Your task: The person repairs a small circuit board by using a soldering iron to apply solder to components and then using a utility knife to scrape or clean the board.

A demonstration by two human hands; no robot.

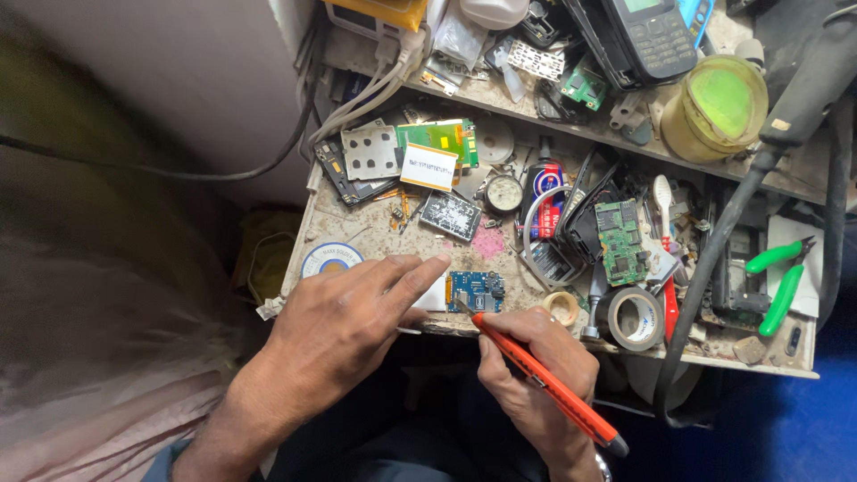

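Observation:
My left hand (344, 321) lies flat at the front edge of the workbench (357, 234), its fingers stretched toward a small blue circuit board (476, 290) and resting on a white piece beside it. An orange-handled tool (544, 382) sits in my right hand (536, 375), held like a pen. Its metal tip touches the lower left corner of the blue board.
Clutter covers the bench: green circuit boards (618, 241), a metal shield plate (370, 152), rolls of tape (631, 319), green-handled pliers (781, 281), a white toothbrush (661, 198) and a solder spool (330, 260). A shelf behind holds a black keypad phone (643, 37) and a yellow-green jar (714, 107). Black hoses (714, 259) cross at right.

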